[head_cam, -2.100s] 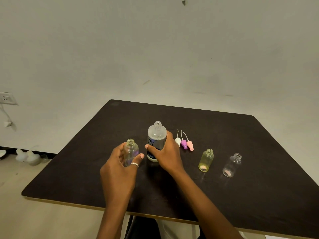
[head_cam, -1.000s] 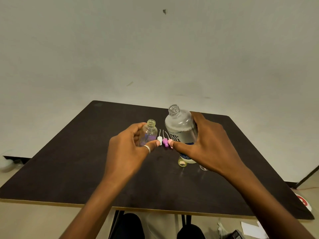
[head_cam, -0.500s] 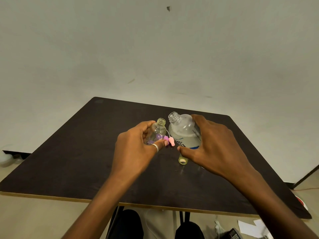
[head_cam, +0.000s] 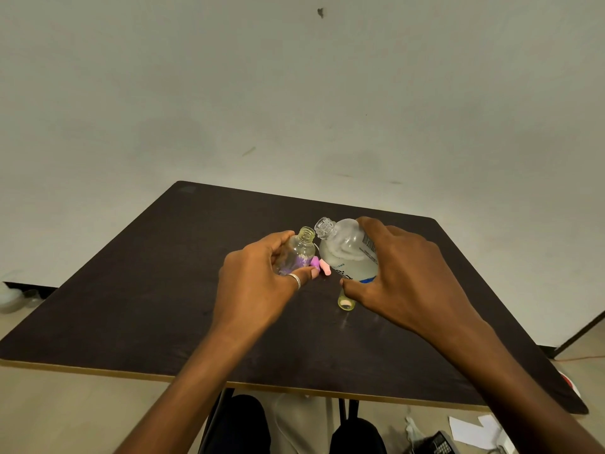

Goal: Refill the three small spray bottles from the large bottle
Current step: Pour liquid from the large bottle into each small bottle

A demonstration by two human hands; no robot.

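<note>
Fingers of left hand (head_cam: 258, 286) curled round first small spray bottle (head_cam: 296, 253), right hand (head_cam: 402, 276) clamped on large bottle (head_cam: 347, 253), both above table (head_cam: 163, 290), open necks nearly touching, wrists angled inward: pour looks about to start, next needs more tilt with mouths aligned.

Over the middle of the table (head_cam: 163, 290), the small bottle (head_cam: 299, 253) sits in the left hand (head_cam: 258, 283). The large bottle (head_cam: 347, 253), in the right hand (head_cam: 406, 276), is just to its right. The large bottle tilts leftward, its mouth beside the small bottle's mouth (near, apparently not touching). Two spray heads (head_cam: 322, 267) lie on the table, showing in the gap between the bottles. A second small bottle (head_cam: 345, 303) sits on the table nearer the person, beneath the right thumb and mostly hidden.
</note>
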